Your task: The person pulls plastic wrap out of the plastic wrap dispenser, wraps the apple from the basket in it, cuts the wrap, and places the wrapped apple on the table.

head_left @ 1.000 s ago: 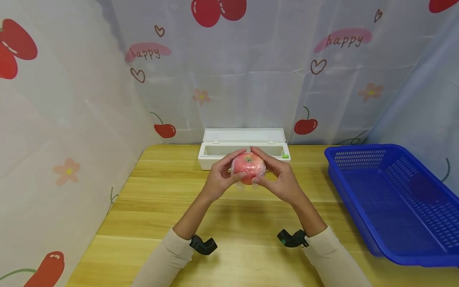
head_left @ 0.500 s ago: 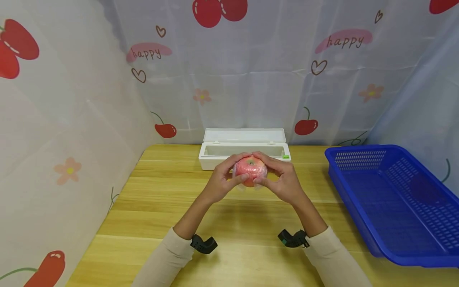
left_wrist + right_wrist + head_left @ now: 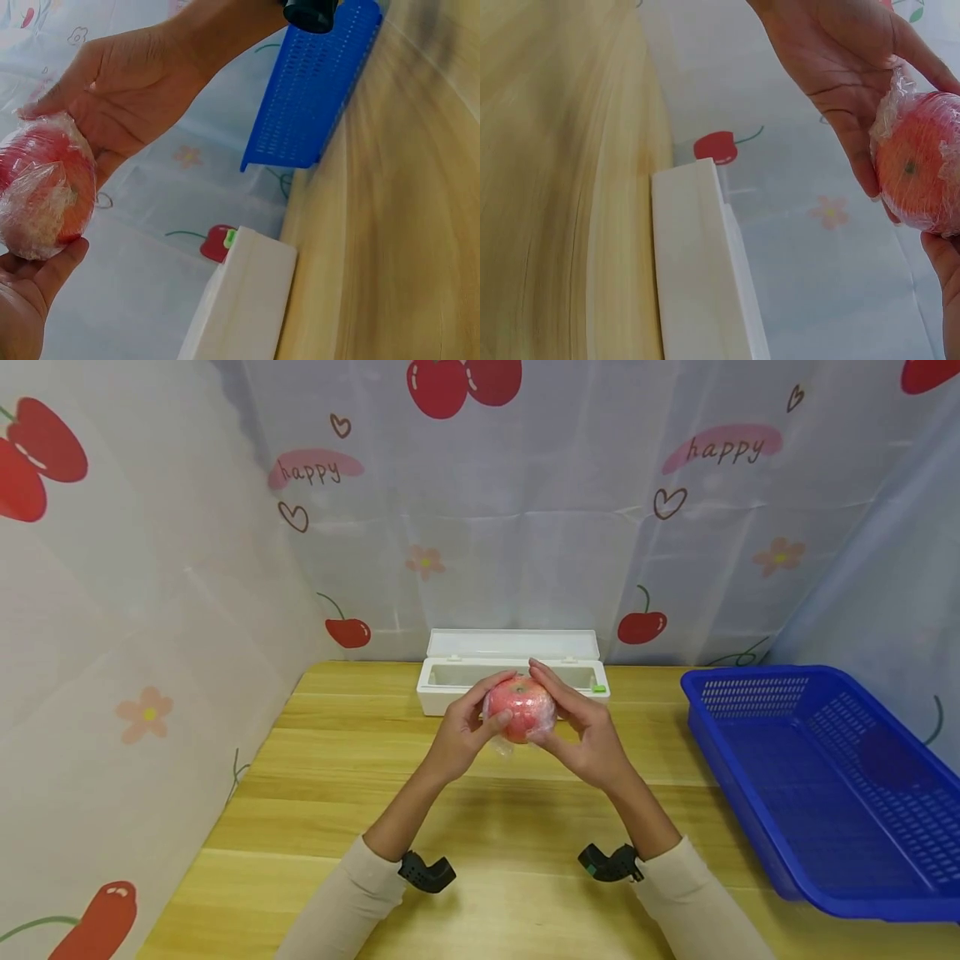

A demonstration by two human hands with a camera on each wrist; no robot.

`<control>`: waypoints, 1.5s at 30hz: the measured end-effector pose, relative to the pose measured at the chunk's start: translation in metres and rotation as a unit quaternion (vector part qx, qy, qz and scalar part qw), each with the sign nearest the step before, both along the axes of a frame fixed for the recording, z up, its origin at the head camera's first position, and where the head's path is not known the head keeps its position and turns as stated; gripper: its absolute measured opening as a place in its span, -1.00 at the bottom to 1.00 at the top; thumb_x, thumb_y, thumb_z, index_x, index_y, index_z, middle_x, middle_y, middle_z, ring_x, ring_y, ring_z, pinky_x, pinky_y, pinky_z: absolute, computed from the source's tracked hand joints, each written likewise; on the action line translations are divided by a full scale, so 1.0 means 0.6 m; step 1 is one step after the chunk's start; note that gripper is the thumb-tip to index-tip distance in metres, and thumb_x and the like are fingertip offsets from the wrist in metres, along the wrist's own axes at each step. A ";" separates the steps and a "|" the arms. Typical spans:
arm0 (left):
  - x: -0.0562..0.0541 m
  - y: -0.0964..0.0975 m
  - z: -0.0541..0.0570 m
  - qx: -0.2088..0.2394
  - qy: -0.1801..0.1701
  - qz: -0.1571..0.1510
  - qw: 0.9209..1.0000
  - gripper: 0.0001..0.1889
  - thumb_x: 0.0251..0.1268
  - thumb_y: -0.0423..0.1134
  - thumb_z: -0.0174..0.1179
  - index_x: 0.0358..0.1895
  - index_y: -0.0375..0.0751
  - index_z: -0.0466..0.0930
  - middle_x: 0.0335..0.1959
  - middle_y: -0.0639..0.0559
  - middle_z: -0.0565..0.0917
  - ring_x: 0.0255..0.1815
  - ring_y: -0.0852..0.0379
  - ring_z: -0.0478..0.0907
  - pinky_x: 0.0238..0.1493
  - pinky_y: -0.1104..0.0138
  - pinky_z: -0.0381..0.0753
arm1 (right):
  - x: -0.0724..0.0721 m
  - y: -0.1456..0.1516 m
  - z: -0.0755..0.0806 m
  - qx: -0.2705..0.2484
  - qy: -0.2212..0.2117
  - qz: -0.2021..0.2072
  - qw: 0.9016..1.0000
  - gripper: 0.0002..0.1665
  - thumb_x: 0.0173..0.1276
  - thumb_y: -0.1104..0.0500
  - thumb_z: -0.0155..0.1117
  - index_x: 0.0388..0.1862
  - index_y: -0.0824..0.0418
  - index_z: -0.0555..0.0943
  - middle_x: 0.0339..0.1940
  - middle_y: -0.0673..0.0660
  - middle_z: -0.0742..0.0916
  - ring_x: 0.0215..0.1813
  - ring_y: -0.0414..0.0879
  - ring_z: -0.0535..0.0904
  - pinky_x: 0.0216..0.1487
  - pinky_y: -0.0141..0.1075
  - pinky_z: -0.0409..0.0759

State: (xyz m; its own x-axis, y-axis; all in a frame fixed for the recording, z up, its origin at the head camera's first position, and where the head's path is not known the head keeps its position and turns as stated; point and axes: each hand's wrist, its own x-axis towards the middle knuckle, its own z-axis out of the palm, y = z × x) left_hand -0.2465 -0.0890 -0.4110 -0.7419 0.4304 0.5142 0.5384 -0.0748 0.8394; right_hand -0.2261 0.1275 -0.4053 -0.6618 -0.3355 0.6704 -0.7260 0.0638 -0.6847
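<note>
Between both hands, above the table, is a red apple (image 3: 525, 702) wrapped in clear plastic film. The left hand (image 3: 459, 737) grips its left side, thumb across the front and fingers behind. On the opposite side the right hand (image 3: 592, 735) holds it, thumb low at the front and fingertips reaching past the top. The left wrist view shows bunched, wrinkled film (image 3: 36, 206) on the apple's underside. A loose tuft of film (image 3: 894, 101) stands out beside the apple in the right wrist view. Some fingertips are hidden behind the fruit.
Behind the hands stands a long white box (image 3: 442, 700) with its lid (image 3: 513, 643) raised and a green tab at the right. A blue plastic basket (image 3: 731, 777) sits at the right on the wooden table (image 3: 322, 777). Printed curtains (image 3: 517, 568) enclose the sides and back.
The apple has moved slightly up and left since half a second ago. The right hand's fingers have straightened and shifted upward; the left thumb has slid a little left. Both hands still hold the apple.
</note>
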 end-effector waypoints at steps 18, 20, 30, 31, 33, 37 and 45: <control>0.001 0.002 0.003 -0.007 0.005 0.021 1.000 -0.31 0.45 0.21 0.15 0.47 -0.15 0.38 0.33 -0.11 0.53 0.17 -0.04 0.55 0.05 0.24 0.71 | 0.001 -0.007 -0.006 -0.052 -0.008 -0.033 0.998 -0.20 0.17 0.47 0.49 0.42 0.31 0.48 0.40 0.23 0.57 0.41 0.05 0.50 0.23 -0.22 0.60; 0.002 0.002 0.004 -0.001 0.002 0.022 1.000 -0.30 0.46 0.21 0.14 0.46 -0.18 0.39 0.32 -0.13 0.53 0.16 -0.04 0.55 0.06 0.24 0.71 | 0.001 -0.006 -0.006 -0.045 -0.006 -0.029 0.999 -0.17 0.19 0.42 0.50 0.46 0.28 0.45 0.44 0.20 0.54 0.44 0.06 0.47 0.27 -0.21 0.57; 0.006 0.002 0.003 0.034 -0.023 0.013 0.999 -0.41 0.53 0.03 0.14 0.45 -0.25 0.39 0.32 -0.20 0.51 0.21 -0.01 0.51 0.17 0.27 0.64 | 0.005 -0.011 -0.006 -0.033 0.003 -0.034 0.999 -0.04 0.06 0.47 0.57 0.48 0.24 0.44 0.45 0.17 0.54 0.39 0.06 0.52 0.19 -0.22 0.63; 0.006 0.002 0.004 0.035 -0.025 0.014 0.999 -0.42 0.54 0.02 0.14 0.44 -0.25 0.40 0.32 -0.19 0.51 0.21 -0.01 0.52 0.17 0.27 0.65 | 0.005 -0.012 -0.006 -0.033 0.005 -0.039 0.999 -0.04 0.04 0.48 0.57 0.47 0.24 0.46 0.43 0.17 0.55 0.36 0.06 0.54 0.16 -0.21 0.65; 0.007 0.003 0.004 0.036 -0.028 0.015 0.999 -0.43 0.54 0.01 0.14 0.44 -0.24 0.41 0.33 -0.18 0.51 0.21 -0.01 0.51 0.18 0.26 0.64 | 0.006 -0.012 -0.005 -0.034 0.013 -0.049 0.998 -0.05 0.02 0.48 0.59 0.44 0.23 0.49 0.40 0.15 0.58 0.32 0.05 0.58 0.12 -0.20 0.68; 0.006 0.004 0.005 0.040 -0.027 0.015 0.999 -0.38 0.52 0.09 0.13 0.43 -0.29 0.41 0.33 -0.18 0.51 0.23 -0.01 0.51 0.18 0.26 0.64 | 0.006 -0.013 -0.005 -0.022 0.033 -0.072 0.997 -0.07 0.00 0.43 0.63 0.42 0.22 0.52 0.36 0.12 0.62 0.28 0.04 0.62 0.07 -0.21 0.70; 0.004 0.006 -0.001 0.042 -0.025 0.023 0.999 -0.32 0.49 0.15 0.13 0.44 -0.28 0.39 0.32 -0.16 0.51 0.20 0.00 0.52 0.15 0.29 0.65 | 0.007 -0.019 -0.002 -0.024 0.012 -0.065 0.998 -0.05 0.03 0.49 0.59 0.45 0.28 0.47 0.42 0.20 0.56 0.34 0.02 0.56 0.16 -0.27 0.65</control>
